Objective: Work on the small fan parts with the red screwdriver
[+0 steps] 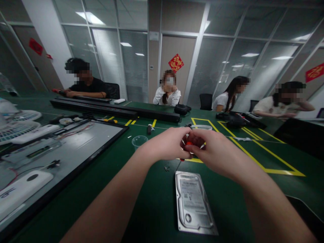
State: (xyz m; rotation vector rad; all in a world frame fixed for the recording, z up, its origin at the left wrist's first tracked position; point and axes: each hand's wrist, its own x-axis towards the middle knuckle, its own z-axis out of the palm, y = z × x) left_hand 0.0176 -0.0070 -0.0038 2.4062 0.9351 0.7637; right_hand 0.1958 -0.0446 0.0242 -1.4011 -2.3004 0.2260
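A screwdriver (189, 143) with a red handle is between my two hands. My left hand (172, 143) curls its fingers round the handle from the left. From the right, my right hand (206, 145) closes thumb and fingers on the same handle. The thin shaft slants down, its tip at the upper left corner of a silver hard drive (196, 204). That drive lies flat on the green table, label side up. Several small screws (166, 168) lie loose to the left of the drive's top end. My fingers cover most of the handle.
Left is a large flat panel (101, 141) with electronic parts on it. A clear plastic cup (138, 140) stands beyond my left wrist, a white basket (201, 127) behind my hands. Long black bars (116, 109) lie farther back. Several people sit across the table.
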